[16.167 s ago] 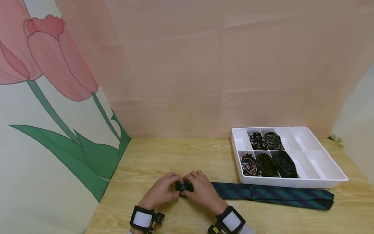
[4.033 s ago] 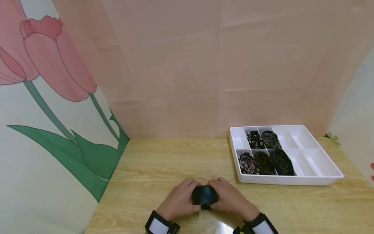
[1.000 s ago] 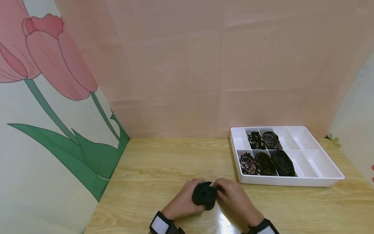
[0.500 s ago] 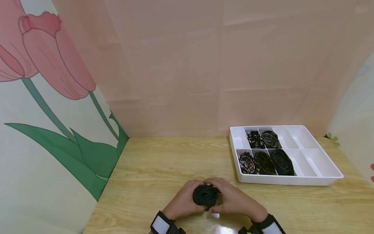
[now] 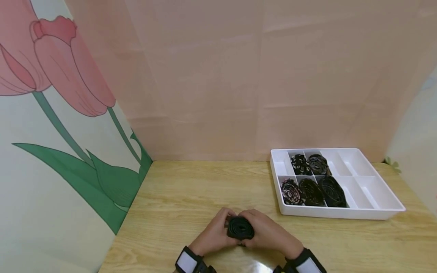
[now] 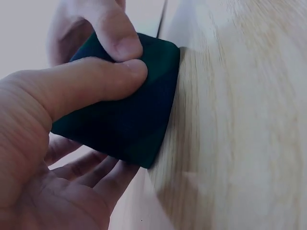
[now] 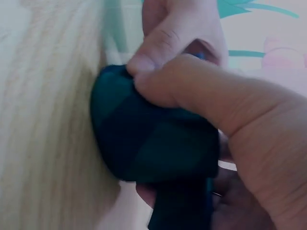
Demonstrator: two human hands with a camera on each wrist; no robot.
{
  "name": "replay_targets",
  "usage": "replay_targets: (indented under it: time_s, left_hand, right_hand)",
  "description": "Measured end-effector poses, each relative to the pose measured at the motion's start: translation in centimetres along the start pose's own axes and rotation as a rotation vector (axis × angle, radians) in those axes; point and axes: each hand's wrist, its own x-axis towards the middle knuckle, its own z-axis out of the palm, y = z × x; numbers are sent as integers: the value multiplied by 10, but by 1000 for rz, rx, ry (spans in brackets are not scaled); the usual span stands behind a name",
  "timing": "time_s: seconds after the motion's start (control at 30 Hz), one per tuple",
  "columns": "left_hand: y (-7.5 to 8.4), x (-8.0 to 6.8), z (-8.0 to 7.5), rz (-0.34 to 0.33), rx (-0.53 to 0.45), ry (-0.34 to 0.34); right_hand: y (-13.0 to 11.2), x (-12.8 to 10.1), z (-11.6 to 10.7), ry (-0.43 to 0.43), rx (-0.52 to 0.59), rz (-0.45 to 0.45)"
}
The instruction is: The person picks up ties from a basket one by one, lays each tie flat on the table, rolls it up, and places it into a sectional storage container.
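Observation:
A dark green and navy striped necktie (image 5: 240, 228), wound into a coil, stands between both hands near the front of the table. My left hand (image 5: 216, 234) grips its left side, and my right hand (image 5: 268, 234) grips the right. In the left wrist view the left thumb presses the striped side of the necktie (image 6: 136, 117), beside the other thumb. The right wrist view shows both thumbs close together on the necktie (image 7: 144, 132), with a short flap of it sticking out beyond the roll. The coil's underside is hidden in the head view.
A white divided tray (image 5: 341, 212) stands at the back right of the wooden table (image 5: 191, 185). Several rolled dark ties (image 5: 310, 192) fill some compartments at its left and middle. A peach-coloured cloth (image 5: 211, 83) hangs behind the table.
The necktie's long flat length, once stretched out rightward, is now wound into the coil. A second ago the right hand pinched the coil's edge; now it wraps the right side.

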Motion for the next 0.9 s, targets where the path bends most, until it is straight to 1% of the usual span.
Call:
replay_targets:
  time_s: [0.1,0.17,0.27,0.33,0.4,0.53,0.6,0.7,0.8,0.9]
  left_hand:
    - [-1,1,-1,9,-11,-11]
    - [0,3,-3,5,-26,-18]
    - [4,4,-9,-28,-51,-10]
    - [9,6,-16,-46,-56,18]
    - [13,10,-21,-57,-45,64]
    - [18,24,-24,-41,2,159]
    - [20,33,-21,-33,-1,195]
    - [25,49,-12,-25,-30,220]
    - [31,66,1,-22,-65,223]
    - [36,82,16,-14,-89,217]
  right_hand:
    - [3,-1,3,33,-11,10]
    - [5,-2,5,85,-41,27]
    - [4,-4,1,155,-58,89]
    - [1,-5,-8,211,-61,140]
    - [-3,-4,-20,270,-62,186]
    - [-7,-2,-54,392,-76,272]
    - [-4,2,-72,421,-77,319]
    - [9,9,-99,421,-68,392]
    - [31,18,-123,408,-69,457]
    - [55,28,-140,412,-75,502]
